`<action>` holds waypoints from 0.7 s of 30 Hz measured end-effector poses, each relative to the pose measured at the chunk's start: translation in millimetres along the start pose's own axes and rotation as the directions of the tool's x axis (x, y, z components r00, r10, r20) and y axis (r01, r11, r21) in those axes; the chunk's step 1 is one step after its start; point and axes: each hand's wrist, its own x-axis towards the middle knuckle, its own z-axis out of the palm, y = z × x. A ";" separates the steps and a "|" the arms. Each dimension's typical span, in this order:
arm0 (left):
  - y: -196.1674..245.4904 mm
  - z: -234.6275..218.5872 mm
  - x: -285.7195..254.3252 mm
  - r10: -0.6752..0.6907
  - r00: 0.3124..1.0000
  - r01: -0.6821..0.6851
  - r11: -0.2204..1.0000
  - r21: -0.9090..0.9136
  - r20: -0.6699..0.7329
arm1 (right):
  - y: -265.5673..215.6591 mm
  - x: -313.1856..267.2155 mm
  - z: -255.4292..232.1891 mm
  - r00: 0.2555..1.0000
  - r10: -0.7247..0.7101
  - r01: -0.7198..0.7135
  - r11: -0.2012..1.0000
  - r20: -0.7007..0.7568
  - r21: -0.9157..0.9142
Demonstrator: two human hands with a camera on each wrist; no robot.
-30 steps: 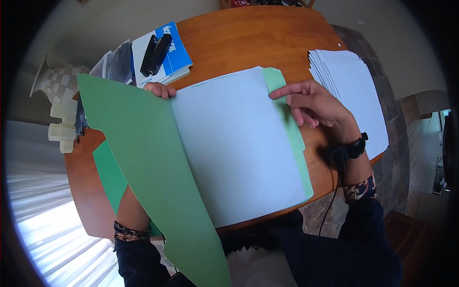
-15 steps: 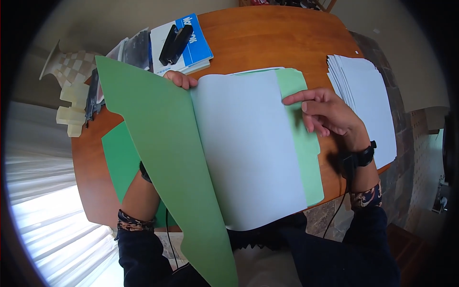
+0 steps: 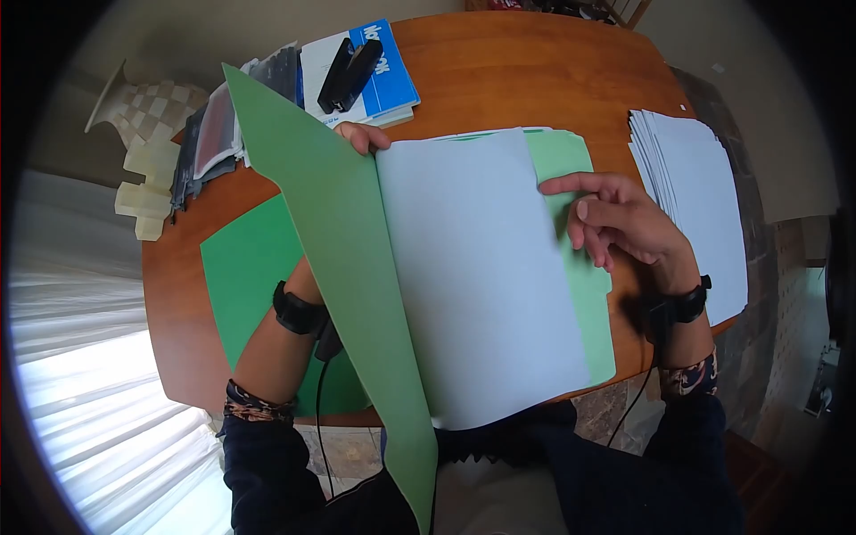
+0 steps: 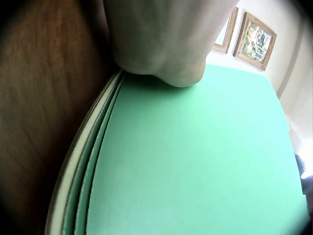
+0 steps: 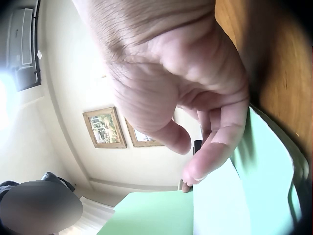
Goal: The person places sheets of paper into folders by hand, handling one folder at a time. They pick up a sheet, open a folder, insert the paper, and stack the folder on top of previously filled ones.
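Observation:
A light green tabbed folder point(image 3: 343, 259) lies open, its left cover raised at a slant. White paper point(image 3: 481, 276) sits inside, bowed upward, with the folder's right leaf point(image 3: 596, 334) showing beyond its edge. My left hand point(image 3: 361, 136) grips the folder by the top of its fold; the cover hides most of that hand. In the left wrist view, the hand point(image 4: 159, 44) lies against the folder's green outside point(image 4: 195, 147), beside its layered edges. My right hand point(image 3: 629, 214) touches the paper's right edge with a straight index finger, the other fingers loosely bent.
Behind the folder, a black stapler point(image 3: 350, 76) rests on a blue and white notebook point(image 3: 383, 71). Plastic-wrapped items point(image 3: 218, 129) lie at the left. A darker green sheet point(image 3: 254, 259) is under my left forearm. A white paper stack point(image 3: 700, 196) lies at the right on the wooden table point(image 3: 526, 62).
The raised cover has tipped more upright. The paper has bowed, its right edge shifting left so that more of the green right leaf shows. My right index finger has stayed at that edge.

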 end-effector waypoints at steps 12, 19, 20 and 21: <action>-7.3 -40.8 15.9 -0.020 0.940 0.100 0.970 -0.220 0.339 | -10.5 -2.6 5.6 0.958 -0.033 -0.033 0.974 -0.285 -0.223; -28.8 -51.4 26.2 0.165 0.848 0.089 0.892 -0.443 0.503 | -5.5 0.0 2.5 0.926 -0.102 0.009 0.968 -0.364 -0.250; -29.8 -49.9 26.9 0.188 0.841 0.080 0.885 -0.459 0.508 | -5.1 -0.1 1.9 0.909 -0.147 0.049 0.967 -0.390 -0.252; -30.9 -48.3 26.5 0.190 0.839 0.081 0.883 -0.462 0.510 | -5.9 -0.6 2.1 0.907 -0.147 0.047 0.966 -0.394 -0.253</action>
